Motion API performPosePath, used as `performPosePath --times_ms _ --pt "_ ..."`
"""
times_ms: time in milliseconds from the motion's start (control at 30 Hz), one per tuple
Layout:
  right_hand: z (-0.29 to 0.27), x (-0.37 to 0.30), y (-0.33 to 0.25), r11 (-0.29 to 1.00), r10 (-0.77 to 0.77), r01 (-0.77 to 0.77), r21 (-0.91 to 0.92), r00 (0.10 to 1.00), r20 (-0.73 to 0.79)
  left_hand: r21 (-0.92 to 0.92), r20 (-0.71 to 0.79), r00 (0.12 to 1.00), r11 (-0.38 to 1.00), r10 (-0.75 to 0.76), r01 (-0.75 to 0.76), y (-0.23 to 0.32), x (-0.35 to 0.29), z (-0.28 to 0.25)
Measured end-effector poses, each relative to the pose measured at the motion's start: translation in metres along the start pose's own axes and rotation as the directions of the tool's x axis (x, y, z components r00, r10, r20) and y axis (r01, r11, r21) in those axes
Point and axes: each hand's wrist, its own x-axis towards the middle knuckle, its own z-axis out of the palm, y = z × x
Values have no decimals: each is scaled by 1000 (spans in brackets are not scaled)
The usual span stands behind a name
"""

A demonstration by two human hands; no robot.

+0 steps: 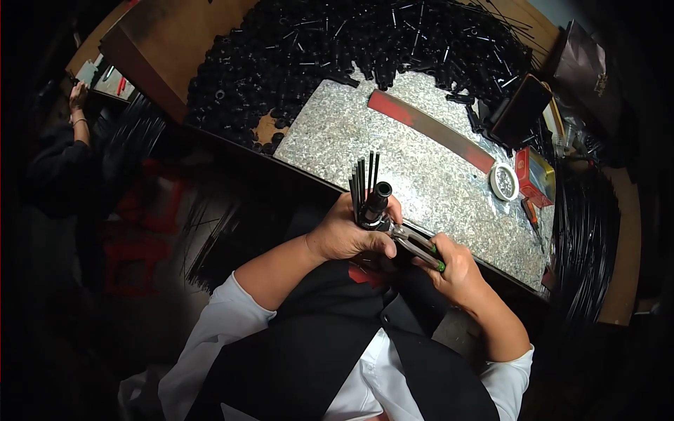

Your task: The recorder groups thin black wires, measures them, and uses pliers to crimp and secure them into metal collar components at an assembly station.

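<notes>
My left hand (342, 233) is closed around a black tubular part (376, 204), held upright just off the table's near edge. Several thin black rods (359, 175) stand up beside the tube in the same grip; the whole looks like an umbrella frame. In my right hand (455, 269) is a pair of pliers (420, 247) with green-marked handles. The jaws of the pliers meet the lower part of the tube, close to my left thumb. What exactly they grip is too small to tell.
A speckled tabletop (344, 130) carries a red-and-brown strip (428, 130), a white bowl (504, 182), a red box (535, 175) and an orange-handled screwdriver (531, 214). Black parts (281, 59) are heaped behind. Long black rods (586, 245) hang at right. Another person's hand (77, 98) shows far left.
</notes>
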Motion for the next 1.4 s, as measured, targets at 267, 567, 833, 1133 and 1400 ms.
performPosePath --times_ms 267,567,833,1133,1400 --pt "-14 0 10 975 -103 71 -210 984 -146 -17 22 997 997 -71 71 -6 -6 -10" --pt "-110 40 80 757 -38 -277 -592 886 -463 253 66 998 967 -11 -6 -12 -17 -4" --pt "-116 65 124 615 -161 -119 -779 949 -272 388 136 933 849 332 -359 -15 -14 18" --pt "-117 61 158 601 -301 -100 -793 891 -340 443 147 936 825 319 -350 -23 -18 15" --pt "-70 42 63 986 131 -47 158 805 -579 438 -18 912 823 411 -362 -24 -5 12"
